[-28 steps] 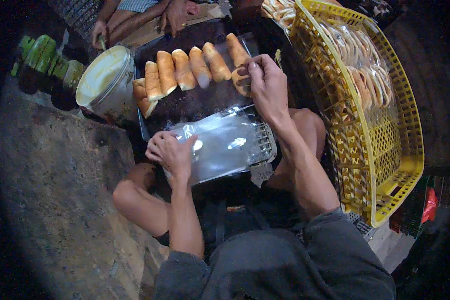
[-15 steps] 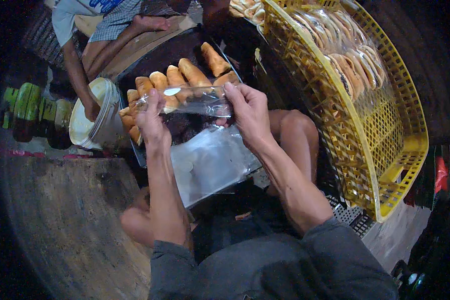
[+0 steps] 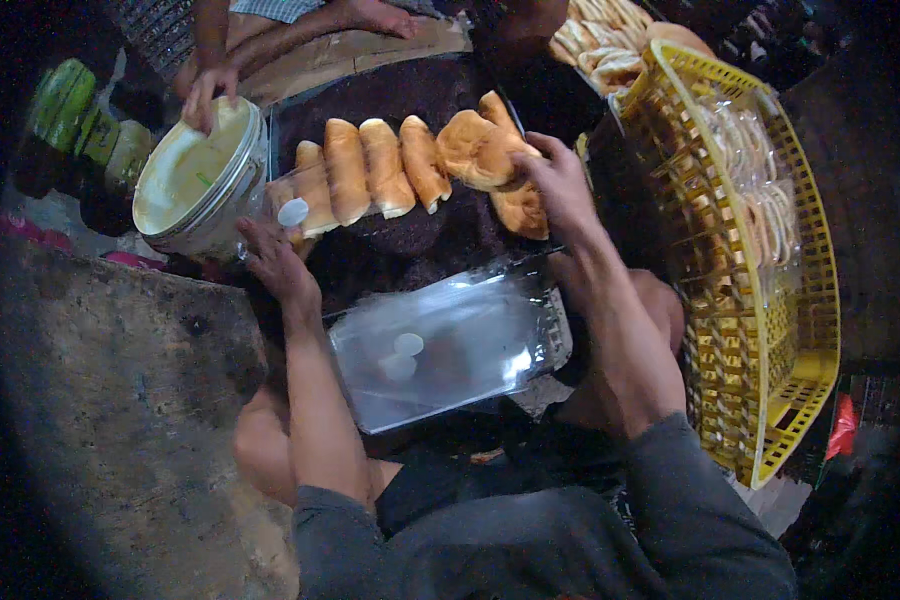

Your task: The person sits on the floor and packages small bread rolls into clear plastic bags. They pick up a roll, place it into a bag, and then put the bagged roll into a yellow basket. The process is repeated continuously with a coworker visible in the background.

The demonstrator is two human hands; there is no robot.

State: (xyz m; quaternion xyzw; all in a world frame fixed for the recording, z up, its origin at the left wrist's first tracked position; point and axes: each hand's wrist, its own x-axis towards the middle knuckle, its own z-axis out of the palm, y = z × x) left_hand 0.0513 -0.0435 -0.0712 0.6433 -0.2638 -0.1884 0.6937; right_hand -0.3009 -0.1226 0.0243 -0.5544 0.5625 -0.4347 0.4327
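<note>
My left hand point(image 3: 282, 265) is closed on a clear plastic bag point(image 3: 293, 212) with a white round mark, its film lying over the leftmost rolls. My right hand point(image 3: 562, 185) grips a flat golden bun point(image 3: 478, 150) by its right edge, thumb on top. Beneath and beside that bun lies another browned bread piece point(image 3: 520, 208). Long bread rolls point(image 3: 382, 165) stand in a row on the dark tray point(image 3: 390, 90) between my hands. Closer to me, a stack of clear plastic bags point(image 3: 450, 340) with white round marks rests across my lap.
On the right, a yellow plastic crate point(image 3: 760, 380) holds bagged breads; more flat breads point(image 3: 600, 45) lie behind it. At left stands a white bucket point(image 3: 255, 165), with another person's hand point(image 3: 210, 95) at its rim. A wooden board point(image 3: 120, 400) lies at lower left.
My hands have moved apart: the left went left and down with the bag, the right went right and took hold of a bun. The other person's hand rose from inside the bucket to its rim.
</note>
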